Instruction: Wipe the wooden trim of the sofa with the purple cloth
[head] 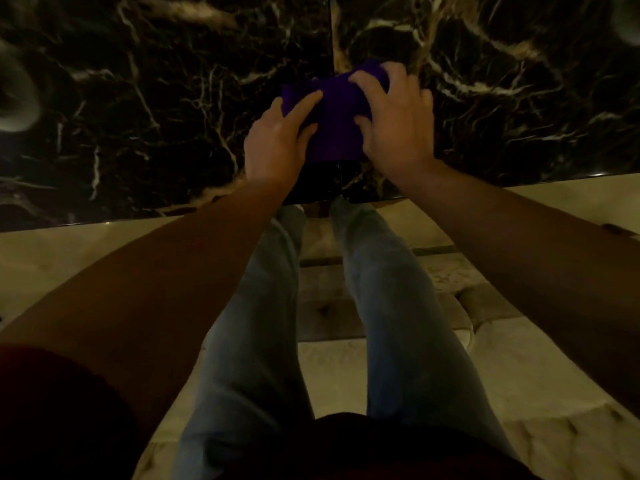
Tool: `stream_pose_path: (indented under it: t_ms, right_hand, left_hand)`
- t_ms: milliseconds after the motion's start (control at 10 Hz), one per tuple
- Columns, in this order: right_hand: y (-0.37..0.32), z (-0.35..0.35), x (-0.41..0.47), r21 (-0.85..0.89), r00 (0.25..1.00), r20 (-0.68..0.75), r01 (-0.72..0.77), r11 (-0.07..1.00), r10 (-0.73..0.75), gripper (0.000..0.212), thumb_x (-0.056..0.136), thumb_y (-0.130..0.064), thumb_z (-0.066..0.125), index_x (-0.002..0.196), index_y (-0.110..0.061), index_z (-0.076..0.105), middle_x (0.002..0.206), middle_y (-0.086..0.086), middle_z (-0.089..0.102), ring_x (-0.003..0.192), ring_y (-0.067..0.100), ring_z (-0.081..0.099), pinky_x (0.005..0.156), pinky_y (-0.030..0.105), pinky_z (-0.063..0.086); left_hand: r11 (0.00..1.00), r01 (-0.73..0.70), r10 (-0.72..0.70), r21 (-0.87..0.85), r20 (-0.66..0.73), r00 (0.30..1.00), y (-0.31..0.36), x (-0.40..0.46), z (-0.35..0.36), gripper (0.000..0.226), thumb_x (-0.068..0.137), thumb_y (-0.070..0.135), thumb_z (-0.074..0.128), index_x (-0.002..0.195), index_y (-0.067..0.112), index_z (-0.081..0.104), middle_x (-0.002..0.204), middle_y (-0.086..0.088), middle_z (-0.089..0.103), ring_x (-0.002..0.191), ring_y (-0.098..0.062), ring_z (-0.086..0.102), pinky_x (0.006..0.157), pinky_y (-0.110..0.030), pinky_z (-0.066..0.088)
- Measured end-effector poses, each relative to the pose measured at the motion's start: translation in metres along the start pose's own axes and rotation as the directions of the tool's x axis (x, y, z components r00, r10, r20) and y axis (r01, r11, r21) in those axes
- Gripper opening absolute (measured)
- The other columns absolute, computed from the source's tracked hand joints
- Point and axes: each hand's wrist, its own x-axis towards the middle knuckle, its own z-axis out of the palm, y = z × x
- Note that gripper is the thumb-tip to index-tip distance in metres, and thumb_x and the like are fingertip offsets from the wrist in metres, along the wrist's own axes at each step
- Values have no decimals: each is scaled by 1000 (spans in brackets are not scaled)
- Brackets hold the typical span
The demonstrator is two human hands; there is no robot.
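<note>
The purple cloth (337,116) lies folded on a dark marble tabletop (156,98), just past the table's near edge. My left hand (277,143) rests on the cloth's left side, index finger stretched across the fabric and thumb under its lower edge. My right hand (394,123) covers the cloth's right side, fingers curled over the upper right corner. Both hands grip the cloth. No wooden trim is visible in this dim view.
My legs in blue jeans (270,323) stretch toward the table. A light tufted seat (519,375) lies beneath and beside them. Pale round objects sit at the far left (15,98) and top right (628,22) of the tabletop.
</note>
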Motion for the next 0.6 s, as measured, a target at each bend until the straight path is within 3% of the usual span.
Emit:
stream_pose_path:
  t_ms: [200,400,500,600]
  right_hand:
    - [-8,9,12,-26,997,-77,-29,999,27,47,92,-26,65,138,-26,54,144,11,53,124,33,55,100,48,44]
    - [2,16,18,-6,995,-92,-47,999,46,43,93,-25,65,135,-27,56,143,11,53,125,33,55,101,48,43]
    - [-10,12,22,-17,993,9,-116,993,116,47,93,-23,68,137,-28,53,147,10,48,132,34,49,107,50,40]
    - [-21,-15,19,-84,958,233,-149,985,165,58,93,-27,73,145,-28,48,158,12,36,144,36,36,117,53,32]
  left_hand:
    - [983,56,-48,178,-48,998,2,11,10,47,108,36,41,155,34,40,132,-17,57,111,-35,58,97,-48,42]
    - [992,21,-16,124,-39,999,-5,23,19,46,107,41,42,152,35,43,134,-17,57,114,-34,59,98,-49,43]
    - [998,43,-47,49,82,995,-2,31,9,48,103,40,52,150,37,42,137,-17,55,119,-36,59,102,-53,47]
    - [980,64,-109,189,241,964,11,13,-8,69,96,37,65,156,40,30,151,-19,39,132,-42,48,107,-57,44]
